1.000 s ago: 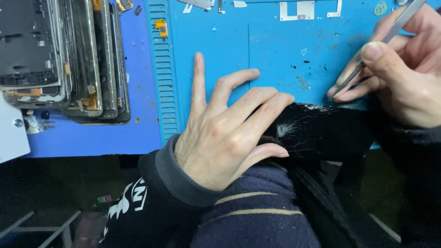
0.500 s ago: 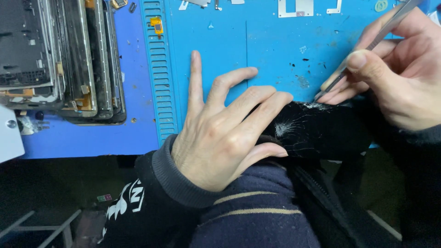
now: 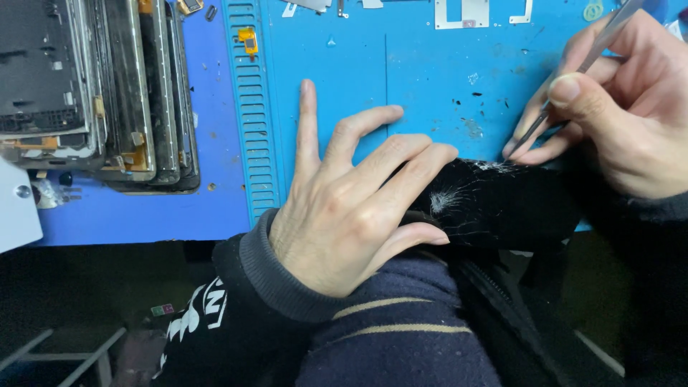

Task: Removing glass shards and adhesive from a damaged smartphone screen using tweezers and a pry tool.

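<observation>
The left hand lies flat, fingers spread, pinning a cracked black phone at the blue mat's near edge; the right hand pinches tweezers touching its top edge

A phone repair workshop, seen from above the bench: a blue repair mat with a ribbed tray strip covers the work surface, speckled with dark debris. At left, a stack of stripped phone frames and housings leans together, metal edges and orange flex parts exposed. Small loose parts, among them metal shield plates and a tiny orange component, lie along the mat's far edge. Fine metal tweezers work at a black phone with a shattered screen.
</observation>
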